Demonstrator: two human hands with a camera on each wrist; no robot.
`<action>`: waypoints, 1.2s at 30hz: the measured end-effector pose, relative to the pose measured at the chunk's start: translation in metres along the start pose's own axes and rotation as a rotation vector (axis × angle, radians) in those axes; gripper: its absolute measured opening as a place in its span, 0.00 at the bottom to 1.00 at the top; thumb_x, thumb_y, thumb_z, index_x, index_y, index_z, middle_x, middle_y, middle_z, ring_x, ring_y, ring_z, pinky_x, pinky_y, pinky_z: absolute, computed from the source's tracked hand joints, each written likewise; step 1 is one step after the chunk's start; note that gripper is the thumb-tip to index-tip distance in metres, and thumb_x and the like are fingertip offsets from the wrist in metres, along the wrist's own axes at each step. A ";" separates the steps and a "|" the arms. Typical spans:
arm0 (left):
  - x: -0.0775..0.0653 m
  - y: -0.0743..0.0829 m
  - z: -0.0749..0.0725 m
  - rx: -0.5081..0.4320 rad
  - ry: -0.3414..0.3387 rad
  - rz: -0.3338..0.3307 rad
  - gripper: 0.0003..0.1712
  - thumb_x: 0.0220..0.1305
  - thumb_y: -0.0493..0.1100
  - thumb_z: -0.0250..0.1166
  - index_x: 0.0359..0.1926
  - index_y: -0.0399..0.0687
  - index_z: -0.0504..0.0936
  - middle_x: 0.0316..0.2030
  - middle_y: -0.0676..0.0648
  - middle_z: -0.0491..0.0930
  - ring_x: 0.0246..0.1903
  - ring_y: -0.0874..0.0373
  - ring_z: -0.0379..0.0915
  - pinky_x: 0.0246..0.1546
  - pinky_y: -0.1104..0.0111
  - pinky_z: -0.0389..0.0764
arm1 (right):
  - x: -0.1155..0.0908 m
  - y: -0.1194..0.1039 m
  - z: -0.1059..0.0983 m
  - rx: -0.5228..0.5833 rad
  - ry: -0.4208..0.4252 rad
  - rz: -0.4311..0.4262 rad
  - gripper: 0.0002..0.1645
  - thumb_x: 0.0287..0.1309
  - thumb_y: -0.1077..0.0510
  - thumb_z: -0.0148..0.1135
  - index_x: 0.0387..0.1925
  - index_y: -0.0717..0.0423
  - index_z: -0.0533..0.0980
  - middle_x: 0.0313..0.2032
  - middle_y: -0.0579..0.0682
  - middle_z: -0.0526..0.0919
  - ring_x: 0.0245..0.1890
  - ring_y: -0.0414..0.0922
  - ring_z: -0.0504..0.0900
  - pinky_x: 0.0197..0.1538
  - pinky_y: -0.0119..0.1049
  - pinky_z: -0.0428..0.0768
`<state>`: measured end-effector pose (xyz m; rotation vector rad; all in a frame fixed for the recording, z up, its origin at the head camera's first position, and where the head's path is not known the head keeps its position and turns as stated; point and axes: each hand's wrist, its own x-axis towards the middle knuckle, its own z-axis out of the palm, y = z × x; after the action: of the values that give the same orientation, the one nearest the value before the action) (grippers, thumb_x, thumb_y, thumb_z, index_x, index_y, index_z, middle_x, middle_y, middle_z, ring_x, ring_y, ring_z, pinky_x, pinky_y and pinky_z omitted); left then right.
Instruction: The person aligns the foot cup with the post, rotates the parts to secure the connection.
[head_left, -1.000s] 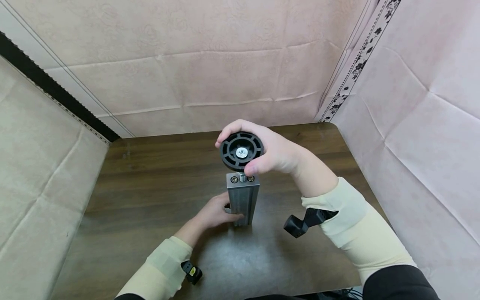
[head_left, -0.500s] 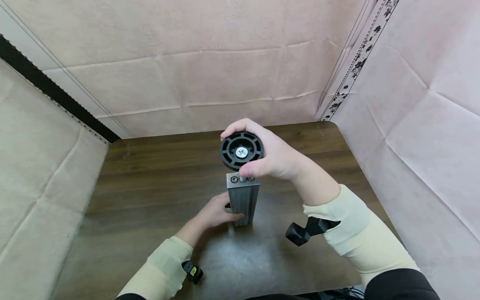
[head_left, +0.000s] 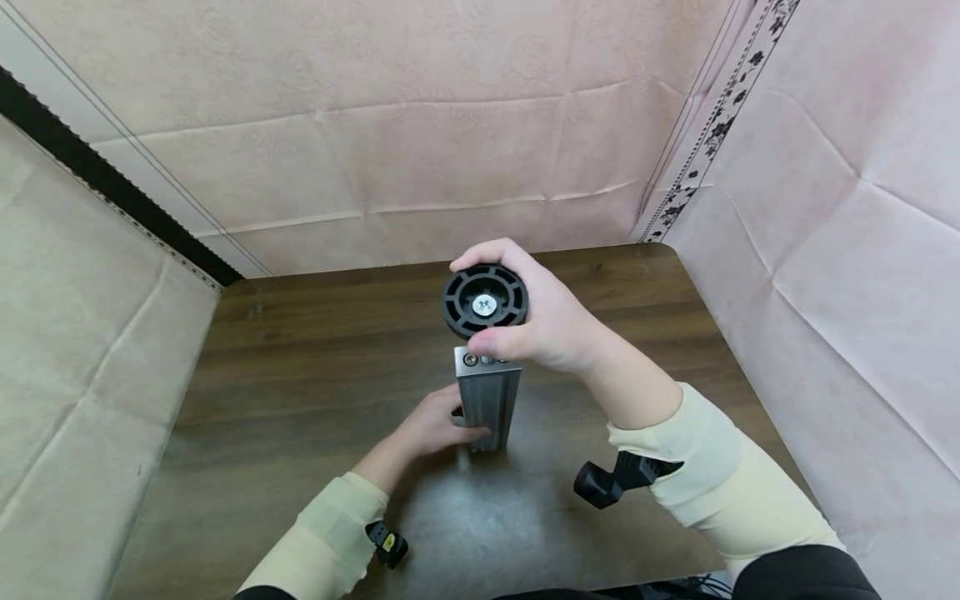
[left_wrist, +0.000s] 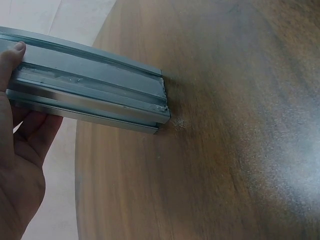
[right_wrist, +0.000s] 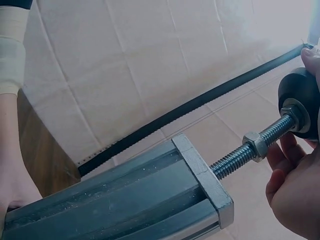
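Note:
An aluminium profile [head_left: 489, 408] stands upright on the wooden table, its lower end touching the tabletop in the left wrist view. My left hand [head_left: 431, 425] grips it low down, thumb across its face. Screwed into the profile's top end plate [right_wrist: 207, 182] is a levelling foot [head_left: 484, 277] with a round, ribbed black base and a cross-head screw at its centre. My right hand [head_left: 551, 321] holds that base by its rim, thumb in front and fingers behind. From the right wrist, a threaded rod [right_wrist: 232, 162] with a hex nut [right_wrist: 256, 145] shows between base and plate.
The brown wooden table [head_left: 315, 367] spreads around the profile. Pale patterned cloth walls [head_left: 420, 158] enclose it at the back and both sides. Cables [head_left: 708, 586] show past the table's front edge. A small black camera [head_left: 600, 486] sits on my right wrist.
My right thumb has swept left across the front of the foot's rim, and the fingers behind have shifted right. The right forearm has dropped slightly. My left hand and the profile stay put.

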<state>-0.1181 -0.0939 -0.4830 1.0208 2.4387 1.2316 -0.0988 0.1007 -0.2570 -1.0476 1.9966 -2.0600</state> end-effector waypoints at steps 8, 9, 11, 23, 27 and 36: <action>0.001 0.000 0.001 0.022 0.008 0.006 0.31 0.52 0.48 0.71 0.58 0.53 0.75 0.55 0.53 0.75 0.55 0.59 0.69 0.54 0.59 0.70 | 0.000 0.001 0.000 -0.030 0.020 -0.019 0.47 0.38 0.46 0.76 0.53 0.68 0.64 0.41 0.58 0.75 0.36 0.45 0.76 0.41 0.34 0.75; 0.001 0.000 0.001 0.022 0.010 0.009 0.31 0.52 0.48 0.71 0.58 0.53 0.75 0.55 0.53 0.75 0.55 0.59 0.69 0.54 0.59 0.70 | -0.001 0.001 0.000 -0.030 0.027 -0.016 0.47 0.38 0.46 0.76 0.53 0.68 0.64 0.41 0.58 0.75 0.36 0.45 0.76 0.41 0.34 0.75; 0.002 -0.001 0.001 0.020 0.014 0.015 0.30 0.52 0.48 0.71 0.57 0.53 0.75 0.54 0.53 0.76 0.54 0.60 0.70 0.54 0.59 0.71 | -0.002 0.001 0.002 -0.023 0.042 -0.007 0.47 0.38 0.46 0.76 0.54 0.67 0.64 0.41 0.58 0.75 0.36 0.45 0.77 0.40 0.34 0.76; 0.002 -0.001 0.000 -0.007 -0.002 -0.020 0.30 0.51 0.48 0.72 0.57 0.53 0.76 0.53 0.54 0.76 0.53 0.61 0.70 0.53 0.60 0.71 | -0.006 -0.001 0.004 -0.075 0.080 -0.001 0.51 0.38 0.38 0.74 0.55 0.65 0.64 0.39 0.57 0.77 0.35 0.45 0.77 0.40 0.33 0.76; 0.002 0.000 0.000 -0.001 -0.015 -0.037 0.31 0.51 0.49 0.72 0.58 0.53 0.75 0.53 0.55 0.76 0.53 0.62 0.70 0.53 0.60 0.71 | -0.006 -0.002 0.004 -0.093 0.077 -0.011 0.52 0.38 0.37 0.73 0.55 0.66 0.63 0.40 0.57 0.77 0.36 0.45 0.78 0.40 0.34 0.76; 0.003 -0.001 -0.001 0.003 -0.042 -0.042 0.33 0.52 0.49 0.71 0.60 0.53 0.73 0.55 0.54 0.75 0.54 0.60 0.70 0.53 0.60 0.71 | -0.006 -0.001 0.005 -0.096 0.078 -0.025 0.53 0.38 0.36 0.73 0.55 0.66 0.63 0.39 0.57 0.76 0.36 0.45 0.77 0.40 0.33 0.76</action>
<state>-0.1213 -0.0930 -0.4822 0.9814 2.4185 1.1815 -0.0912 0.0999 -0.2589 -1.0283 2.1504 -2.0665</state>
